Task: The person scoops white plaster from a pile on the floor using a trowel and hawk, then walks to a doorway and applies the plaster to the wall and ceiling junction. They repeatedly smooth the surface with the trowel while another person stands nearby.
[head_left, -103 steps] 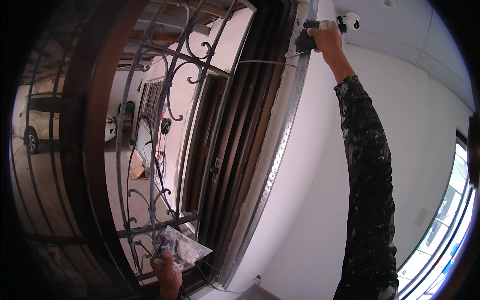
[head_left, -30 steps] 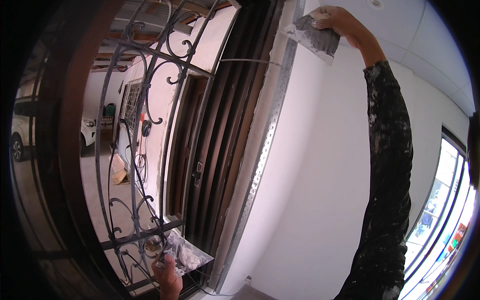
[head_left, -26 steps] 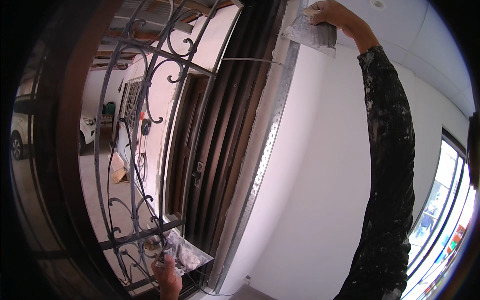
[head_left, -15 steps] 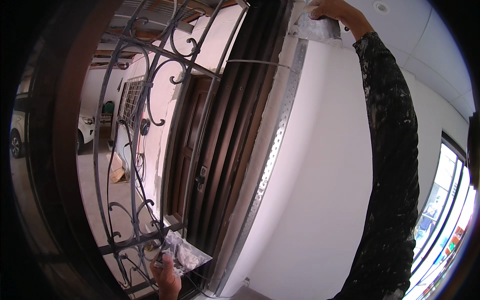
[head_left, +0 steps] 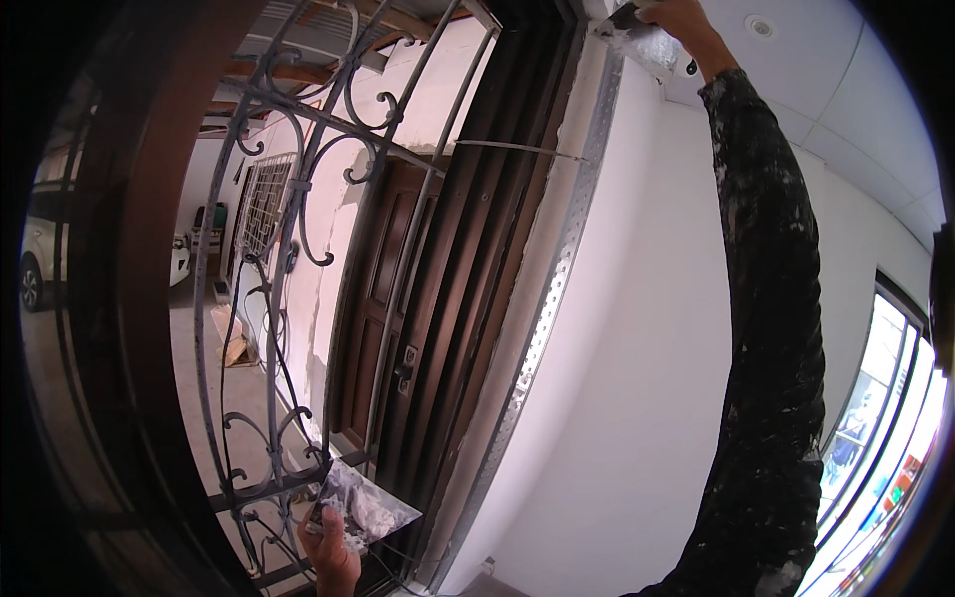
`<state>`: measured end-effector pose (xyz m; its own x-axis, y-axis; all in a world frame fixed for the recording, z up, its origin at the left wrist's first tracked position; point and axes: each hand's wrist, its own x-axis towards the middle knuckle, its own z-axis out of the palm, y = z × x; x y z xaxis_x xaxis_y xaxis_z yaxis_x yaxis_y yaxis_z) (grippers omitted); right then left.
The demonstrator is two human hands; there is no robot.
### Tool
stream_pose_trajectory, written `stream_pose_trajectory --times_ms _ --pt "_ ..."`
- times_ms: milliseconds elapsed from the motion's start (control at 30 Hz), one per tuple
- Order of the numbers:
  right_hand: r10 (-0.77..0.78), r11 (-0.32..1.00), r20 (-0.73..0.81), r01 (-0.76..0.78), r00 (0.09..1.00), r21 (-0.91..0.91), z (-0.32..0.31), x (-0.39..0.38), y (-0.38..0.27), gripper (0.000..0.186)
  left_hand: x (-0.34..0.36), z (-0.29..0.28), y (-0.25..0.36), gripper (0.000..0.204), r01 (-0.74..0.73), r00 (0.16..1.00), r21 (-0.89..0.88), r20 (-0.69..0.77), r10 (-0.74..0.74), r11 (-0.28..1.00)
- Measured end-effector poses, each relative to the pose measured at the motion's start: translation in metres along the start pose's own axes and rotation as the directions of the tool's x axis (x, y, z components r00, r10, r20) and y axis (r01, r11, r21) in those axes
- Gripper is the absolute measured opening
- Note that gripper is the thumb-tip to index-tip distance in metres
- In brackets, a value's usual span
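Low in the view, my left hand (head_left: 333, 552) is closed round a wide-bladed putty knife (head_left: 406, 514), its blade loaded with lumps of white filler (head_left: 368, 502). My right arm, in a dark sleeve spattered with white, reaches up to the top edge. There my right hand (head_left: 681, 22) grips a second broad putty knife (head_left: 637, 42), its blade smeared with filler. That blade is at the upper end of a perforated metal corner strip (head_left: 545, 323); whether it touches the strip I cannot tell. Beside the strip runs a grey, filler-coated edge (head_left: 512, 289).
A dark brown door frame (head_left: 453, 308) stands left of the strip, with a scrolled iron grille (head_left: 298, 184) in front. The white wall (head_left: 627, 378) spreads to the right, towards a bright window (head_left: 870, 398). Beyond the grille are a brown door (head_left: 383, 269) and a white car.
The right hand's putty knife has shifted slightly up and right, and its blade has tilted to a different angle. The view has moved a little. My left hand keeps its hold.
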<state>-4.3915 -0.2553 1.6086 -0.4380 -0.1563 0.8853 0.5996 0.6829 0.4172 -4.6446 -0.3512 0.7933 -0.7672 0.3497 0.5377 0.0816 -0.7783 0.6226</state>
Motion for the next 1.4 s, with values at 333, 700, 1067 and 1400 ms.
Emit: stream_pose_trajectory --times_ms 333,700,1067,1400 --pt "0.323 0.609 0.025 -0.228 0.946 0.760 -0.010 -0.272 -0.155 0.045 -0.009 0.023 0.042 0.036 0.353 0.934 -0.359 0.184 -0.305 0.864" --pt "0.140 -0.232 0.902 -0.872 0.408 0.431 0.057 -0.520 -0.224 0.041 -0.028 0.135 0.111 0.045 0.731 0.680 -0.523 0.613 -0.403 0.438" --pt "0.407 -0.341 0.805 -0.745 0.432 0.573 0.002 -0.610 -0.099 0.036 -0.084 0.164 0.080 0.048 0.714 0.700 -0.545 0.552 -0.454 0.438" --pt "0.395 0.035 0.312 -0.354 0.864 0.935 -0.031 -0.587 -0.049 0.031 -0.065 0.167 0.045 0.049 0.833 0.551 -0.451 0.625 -0.553 0.320"
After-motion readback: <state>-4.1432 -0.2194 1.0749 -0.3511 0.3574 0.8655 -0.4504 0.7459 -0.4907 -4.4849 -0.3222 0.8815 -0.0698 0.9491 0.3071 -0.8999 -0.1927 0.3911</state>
